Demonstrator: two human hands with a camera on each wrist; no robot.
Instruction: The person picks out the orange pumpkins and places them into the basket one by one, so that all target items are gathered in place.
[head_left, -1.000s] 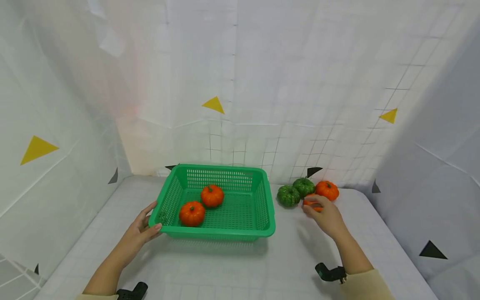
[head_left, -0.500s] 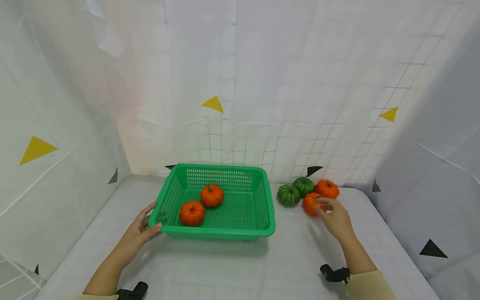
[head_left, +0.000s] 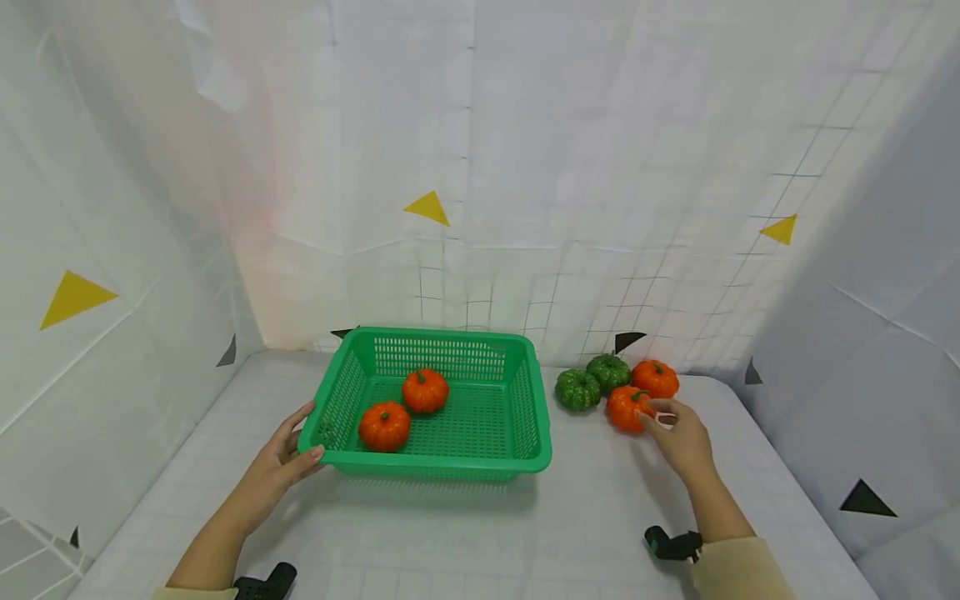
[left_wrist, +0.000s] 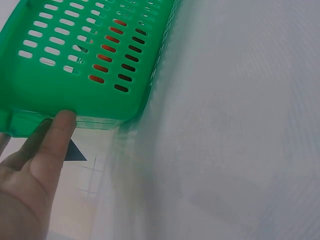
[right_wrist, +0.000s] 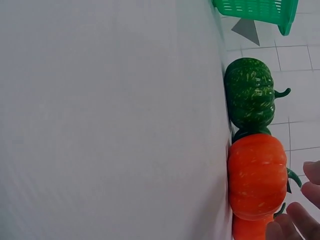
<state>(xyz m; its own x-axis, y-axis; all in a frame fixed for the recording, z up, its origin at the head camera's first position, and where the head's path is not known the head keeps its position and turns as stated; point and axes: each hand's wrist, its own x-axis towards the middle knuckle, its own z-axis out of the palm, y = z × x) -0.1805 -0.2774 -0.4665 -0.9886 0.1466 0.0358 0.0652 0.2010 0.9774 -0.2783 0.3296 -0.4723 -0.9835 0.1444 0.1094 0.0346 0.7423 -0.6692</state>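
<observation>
Fingers (right_wrist: 301, 218) (right, parted) beside pumpkin (right_wrist: 257, 176)

Near right, I see a beige sleeve (head_left: 738, 570) and a black angled wrist unit (head_left: 675, 546); near left, a similar unit (head_left: 267, 585) and, barely visible, probably a matching cuff (head_left: 193, 595).

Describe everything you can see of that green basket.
The green basket looks plastic: rectangular, open-topped, with slotted walls, a perforated floor and a smooth rim. It sits open side up on the white table, with two orange pumpkins inside, toward its left. The left hand touches its near-left corner.
</observation>
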